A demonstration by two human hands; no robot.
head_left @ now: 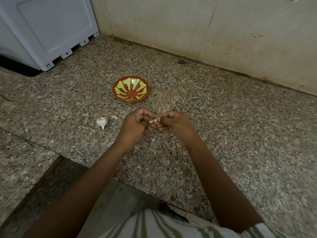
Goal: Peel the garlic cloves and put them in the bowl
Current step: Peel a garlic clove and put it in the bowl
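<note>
From my remote seat I see a speckled granite counter (223, 134) that runs back to a stained tiled wall (171, 23), with a white appliance (51, 28) at the far left. A red bowl (120, 91) with a yellow-green pattern stands near the middle of the counter, and I see nothing in it.

Both hands hover just in front of the bowl, close together. The left hand (135, 122) and the right hand (173, 125) each have the fingers curled in, and between them they pinch one garlic clove (153, 121), one end each. Only a pale bit of the clove shows between the fingertips, so I cannot tell how much skin is on it. A garlic bulb (102, 121) lies on the counter to the left of the hands, apart from them, with a scrap of peel (115, 117) beside it.

I judge the clove light and firm, with a dry papery skin that tears easily and a smooth body that may slip once bare. I would hold it by the blunt root end and lift the skin from the tip with a nail. The bulb should break apart with a thumb pressed between the cloves.
</note>
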